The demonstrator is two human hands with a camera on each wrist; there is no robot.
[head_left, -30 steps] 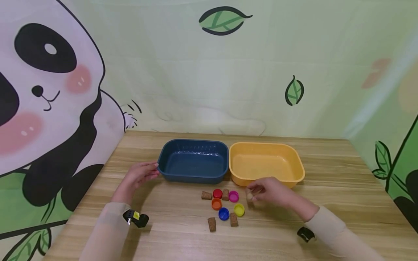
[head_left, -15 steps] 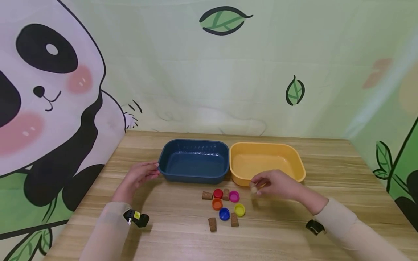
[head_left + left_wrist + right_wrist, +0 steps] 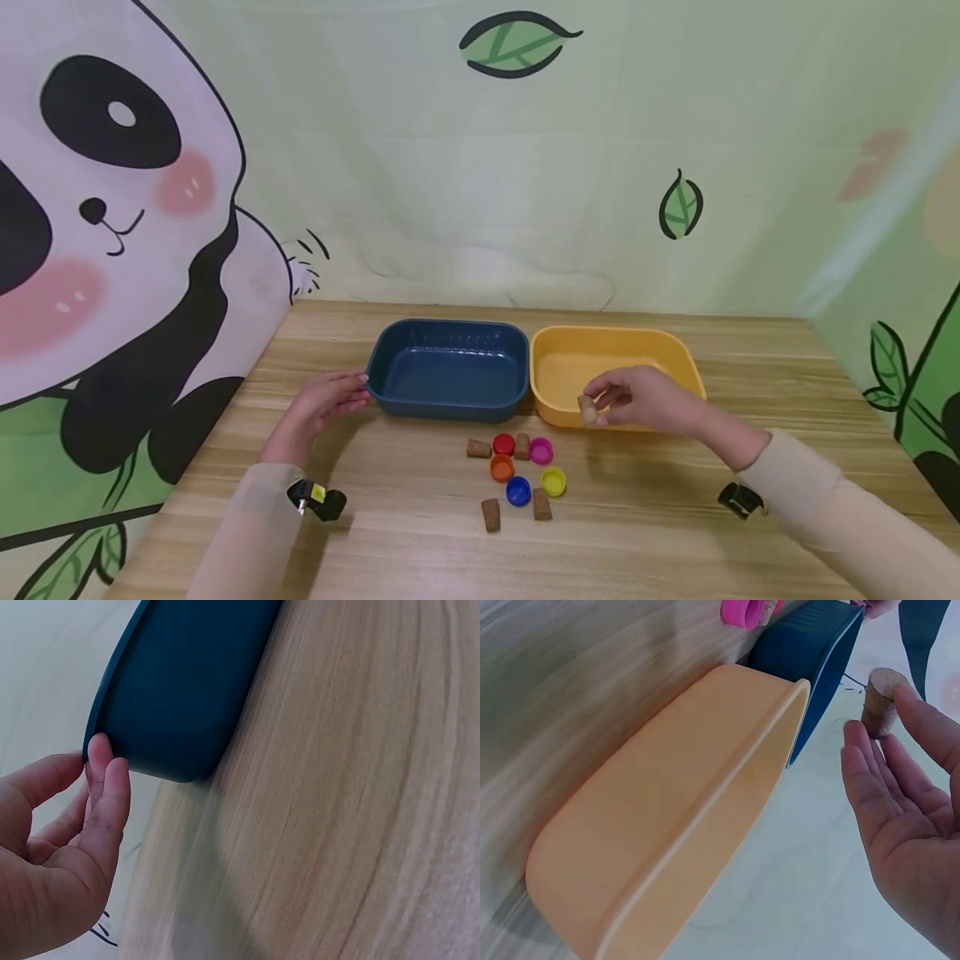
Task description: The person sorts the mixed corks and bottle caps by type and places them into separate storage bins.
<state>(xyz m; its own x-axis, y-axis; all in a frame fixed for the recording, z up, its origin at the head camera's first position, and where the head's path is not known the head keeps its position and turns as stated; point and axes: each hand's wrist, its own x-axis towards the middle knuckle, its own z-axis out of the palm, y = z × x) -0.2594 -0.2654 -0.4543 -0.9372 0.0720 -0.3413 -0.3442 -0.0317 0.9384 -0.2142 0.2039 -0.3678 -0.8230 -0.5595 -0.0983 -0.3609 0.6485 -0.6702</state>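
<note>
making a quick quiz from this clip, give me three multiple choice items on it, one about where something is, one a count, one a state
1. Where is the cork that the right hand pinches?
A. inside the blue tub
B. in the air at the yellow tub's near rim
C. flat on the table

2. How many corks lie on the table?
A. two
B. four
C. seven

3. What is the left hand doing?
A. fingertips against the blue tub's outer wall
B. gripping a cap
C. resting in the yellow tub

Key: B, the head view shows it lifted by the rim; B, four lie among the caps; A, the left wrist view shows the touch.
</note>
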